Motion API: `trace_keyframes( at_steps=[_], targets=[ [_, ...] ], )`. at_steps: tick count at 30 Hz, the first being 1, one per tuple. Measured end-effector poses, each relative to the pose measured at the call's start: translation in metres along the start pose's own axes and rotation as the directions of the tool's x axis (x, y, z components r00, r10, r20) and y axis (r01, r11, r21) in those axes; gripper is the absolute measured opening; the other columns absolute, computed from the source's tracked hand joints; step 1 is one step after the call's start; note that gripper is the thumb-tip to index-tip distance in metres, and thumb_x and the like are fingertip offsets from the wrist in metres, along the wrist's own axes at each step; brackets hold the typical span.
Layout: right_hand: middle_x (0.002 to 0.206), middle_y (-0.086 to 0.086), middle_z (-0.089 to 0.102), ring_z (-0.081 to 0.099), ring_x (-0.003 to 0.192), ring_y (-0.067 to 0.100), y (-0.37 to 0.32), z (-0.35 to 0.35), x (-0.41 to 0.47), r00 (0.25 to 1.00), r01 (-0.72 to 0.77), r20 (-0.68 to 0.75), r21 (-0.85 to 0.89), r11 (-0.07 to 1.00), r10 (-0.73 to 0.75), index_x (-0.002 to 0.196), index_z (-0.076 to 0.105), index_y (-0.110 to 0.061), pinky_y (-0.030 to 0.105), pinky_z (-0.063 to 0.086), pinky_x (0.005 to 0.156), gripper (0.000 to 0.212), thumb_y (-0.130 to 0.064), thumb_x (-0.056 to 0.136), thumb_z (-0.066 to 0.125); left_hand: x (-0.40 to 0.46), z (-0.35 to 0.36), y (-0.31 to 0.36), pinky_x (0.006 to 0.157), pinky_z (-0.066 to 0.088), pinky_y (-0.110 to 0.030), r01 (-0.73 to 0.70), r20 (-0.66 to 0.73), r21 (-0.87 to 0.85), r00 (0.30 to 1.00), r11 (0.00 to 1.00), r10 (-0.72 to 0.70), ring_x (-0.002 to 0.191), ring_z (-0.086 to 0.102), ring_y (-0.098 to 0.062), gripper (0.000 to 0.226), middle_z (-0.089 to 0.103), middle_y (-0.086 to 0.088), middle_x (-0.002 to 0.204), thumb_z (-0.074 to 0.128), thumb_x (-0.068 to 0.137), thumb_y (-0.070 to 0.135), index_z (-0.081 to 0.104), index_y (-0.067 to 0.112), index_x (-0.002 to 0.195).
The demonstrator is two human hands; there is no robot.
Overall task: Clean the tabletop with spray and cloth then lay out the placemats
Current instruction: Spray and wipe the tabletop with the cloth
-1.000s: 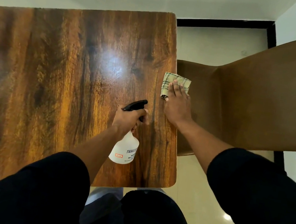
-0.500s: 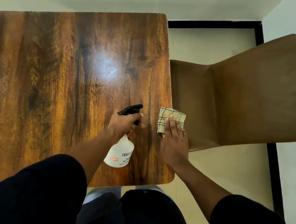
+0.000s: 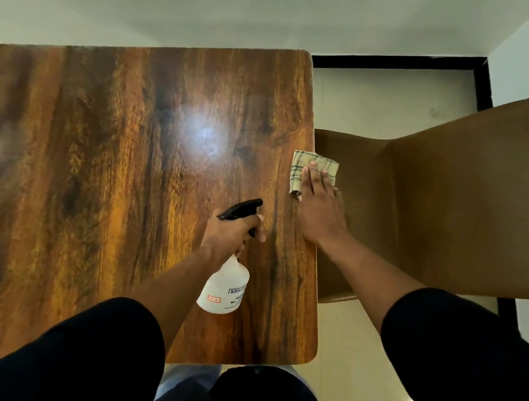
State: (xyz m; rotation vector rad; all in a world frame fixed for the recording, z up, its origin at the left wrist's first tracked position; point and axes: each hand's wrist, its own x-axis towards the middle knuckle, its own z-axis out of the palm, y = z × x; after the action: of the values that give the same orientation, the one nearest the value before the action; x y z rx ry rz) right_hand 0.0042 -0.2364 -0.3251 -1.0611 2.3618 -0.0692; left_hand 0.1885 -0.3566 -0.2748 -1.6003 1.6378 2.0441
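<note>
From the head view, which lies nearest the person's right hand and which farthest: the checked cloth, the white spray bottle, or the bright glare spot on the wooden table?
1. Checked beige cloth: pressed under the right hand, at the table's right edge.
2. White spray bottle with black trigger: to its left, gripped by the left hand.
3. Bright glare spot: farther left, mid-table on the brown wooden tabletop.

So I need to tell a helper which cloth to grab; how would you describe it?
Find the wooden table and follow its right edge, beside the brown chair. The cloth lies there under the right hand: small, folded, beige with dark grid lines.
</note>
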Motion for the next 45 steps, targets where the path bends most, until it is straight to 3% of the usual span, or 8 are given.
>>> trace_keyframes(
  at_steps=[6,11,16,22,29,32,36,45],
  targets=[
    [0.175,0.006,-0.011,-0.005,0.161,0.029,0.002,-0.031,0.049,1.000,0.026,0.000,-0.033,0.999,-0.026,0.167,-0.005,-0.015,0.056,0.013,0.129,0.069,-0.043,0.108,0.017,0.014,0.003,0.010,0.044,0.044,-0.024,-0.022,-0.003,-0.033,1.000,0.999,0.022,0.063,0.060,-0.025,0.067,0.081,-0.017,0.088,0.080,0.082,0.038,0.061,-0.004,0.130],
    [0.175,0.007,-0.005,0.002,0.162,0.032,0.007,-0.055,0.106,0.999,0.030,-0.026,-0.091,0.995,-0.032,0.167,0.000,-0.016,0.055,0.018,0.128,0.074,-0.018,0.108,0.043,0.019,0.005,0.017,0.044,0.041,-0.023,-0.049,-0.031,-0.039,0.998,0.998,0.048,0.055,0.059,-0.016,0.027,0.079,-0.019,0.084,0.073,0.100,0.020,0.074,-0.006,0.107],
    [0.176,0.008,-0.002,0.008,0.161,0.034,-0.004,-0.091,0.156,1.000,-0.004,-0.011,-0.111,0.994,0.003,0.168,0.004,-0.014,0.055,0.025,0.125,0.073,-0.020,0.108,0.046,0.026,0.003,0.023,0.043,0.039,-0.023,-0.066,-0.062,-0.050,0.996,0.997,0.063,0.048,0.056,-0.010,0.024,0.078,-0.025,0.088,0.071,0.101,0.018,0.074,-0.006,0.105],
    [0.176,0.007,-0.001,0.010,0.161,0.033,-0.012,-0.121,0.200,0.999,-0.031,0.009,-0.131,0.991,0.033,0.168,0.006,-0.014,0.056,0.029,0.123,0.075,-0.026,0.106,0.048,0.035,-0.006,0.030,0.044,0.039,-0.026,-0.068,-0.087,-0.078,0.994,0.995,0.061,0.065,0.054,-0.031,0.023,0.080,-0.018,0.084,0.073,0.099,0.022,0.077,0.000,0.099],
    [0.176,0.003,-0.008,0.005,0.162,0.032,-0.011,-0.133,0.241,0.998,-0.052,0.034,-0.102,0.993,0.055,0.168,-0.001,-0.017,0.056,0.024,0.124,0.079,-0.023,0.106,0.048,0.038,-0.009,0.027,0.044,0.040,-0.026,-0.082,-0.094,-0.066,0.993,0.994,0.076,0.067,0.055,-0.031,0.020,0.080,-0.016,0.084,0.072,0.100,0.021,0.075,0.001,0.102],
    [0.176,0.004,-0.006,0.006,0.162,0.033,-0.011,-0.132,0.245,0.998,-0.049,0.021,-0.096,0.994,0.051,0.168,0.001,-0.016,0.056,0.024,0.123,0.079,-0.023,0.106,0.049,0.039,-0.009,0.023,0.045,0.041,-0.024,-0.062,-0.099,-0.085,0.994,0.994,0.054,0.072,0.060,-0.031,0.029,0.080,-0.016,0.087,0.074,0.099,0.024,0.071,-0.001,0.115],
    [0.176,0.004,-0.003,0.010,0.161,0.034,-0.007,-0.127,0.235,0.999,-0.036,0.002,-0.112,0.993,0.036,0.168,0.004,-0.017,0.056,0.028,0.122,0.077,-0.025,0.106,0.049,0.036,-0.005,0.025,0.044,0.040,-0.026,-0.073,-0.095,-0.081,0.993,0.994,0.065,0.072,0.055,-0.033,0.019,0.080,-0.017,0.085,0.072,0.101,0.020,0.076,0.002,0.096],
    [0.176,0.007,-0.004,0.008,0.160,0.038,-0.006,-0.079,0.149,1.000,-0.008,-0.024,-0.086,0.996,0.006,0.168,0.005,-0.015,0.056,0.028,0.124,0.071,-0.022,0.109,0.044,0.027,0.012,0.034,0.042,0.040,-0.026,-0.106,-0.078,-0.079,0.992,0.991,0.100,0.046,0.052,-0.016,0.022,0.079,-0.020,0.083,0.074,0.099,0.019,0.075,-0.003,0.095]
  ],
)
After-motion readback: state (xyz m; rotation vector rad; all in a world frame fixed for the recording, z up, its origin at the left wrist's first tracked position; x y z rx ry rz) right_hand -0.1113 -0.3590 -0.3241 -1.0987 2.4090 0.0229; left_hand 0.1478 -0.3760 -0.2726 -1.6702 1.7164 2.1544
